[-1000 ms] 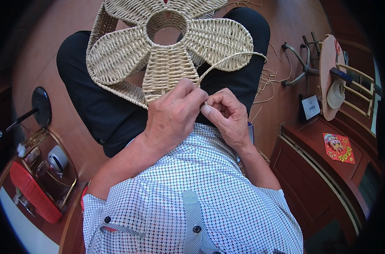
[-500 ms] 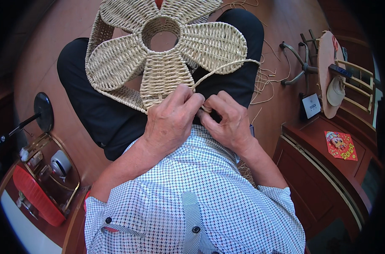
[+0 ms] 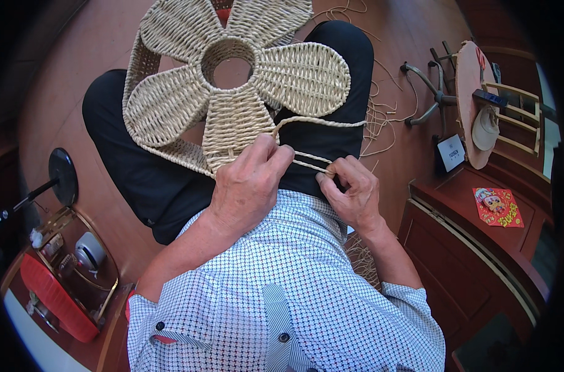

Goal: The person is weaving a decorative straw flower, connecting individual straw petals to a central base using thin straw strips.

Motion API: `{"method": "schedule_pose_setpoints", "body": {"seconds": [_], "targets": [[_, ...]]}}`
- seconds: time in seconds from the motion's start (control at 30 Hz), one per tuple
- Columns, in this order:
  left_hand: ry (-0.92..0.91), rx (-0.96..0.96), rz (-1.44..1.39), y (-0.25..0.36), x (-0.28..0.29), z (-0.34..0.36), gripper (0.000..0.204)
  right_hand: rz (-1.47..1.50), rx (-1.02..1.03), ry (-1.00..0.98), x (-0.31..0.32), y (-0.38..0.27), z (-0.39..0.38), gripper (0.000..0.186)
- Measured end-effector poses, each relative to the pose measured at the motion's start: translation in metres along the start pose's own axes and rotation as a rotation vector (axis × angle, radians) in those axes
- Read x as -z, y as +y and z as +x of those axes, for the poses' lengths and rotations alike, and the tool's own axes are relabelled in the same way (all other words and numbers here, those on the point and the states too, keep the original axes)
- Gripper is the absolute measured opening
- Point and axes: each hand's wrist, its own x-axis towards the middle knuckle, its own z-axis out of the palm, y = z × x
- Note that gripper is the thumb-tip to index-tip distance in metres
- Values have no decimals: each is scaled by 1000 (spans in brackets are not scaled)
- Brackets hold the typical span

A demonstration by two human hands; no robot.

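Fingers of the right hand [image 3: 356, 195] pinch two straight cord strands [image 3: 313, 157]; those of the left hand [image 3: 248, 177] curl at the end of the lower petal [image 3: 238, 124], their exact grip hidden. The woven flower [image 3: 304, 77] lies across dark trousers [image 3: 136, 164], a loose cord [image 3: 331, 124] reaching their right edge.

The bare left forearm [image 3: 186, 251] slants up and inward to the left hand [image 3: 248, 177], back uppermost and fingers [image 3: 261, 149] curled under, while the right forearm [image 3: 393, 254] leans inward to the right hand [image 3: 353, 189], well apart, its thumb [image 3: 328, 189] and curled forefinger pinched together.
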Motion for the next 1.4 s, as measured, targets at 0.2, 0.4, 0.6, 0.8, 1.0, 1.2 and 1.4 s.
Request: {"method": "schedule_pose_setpoints", "body": {"seconds": [0.2, 0.4, 0.6, 0.8, 1.0, 1.2, 1.4], "targets": [[36, 17, -6, -3, 0, -1, 22, 94, 318, 223, 1, -7, 8, 21], [101, -12, -36, -3, 2, 3, 20, 667, 386, 192, -22, -26, 28, 24], [130, -8, 21, -9, -3, -6, 13, 279, 227, 306, -30, -6, 23, 24], [51, -46, 30, 1, 4, -3, 15, 40, 205, 475, 4, 55, 1, 18], [38, -40, 20, -4, 3, -3, 14, 144, -112, 545, -1, 90, 9, 21], [1, -48, 41, -3, 1, -1, 14, -270, 130, 627, -2, 102, 15, 21], [16, -74, 25, -5, 0, 5, 15, 1043, -406, 586, -17, 97, 29, 17]]}}
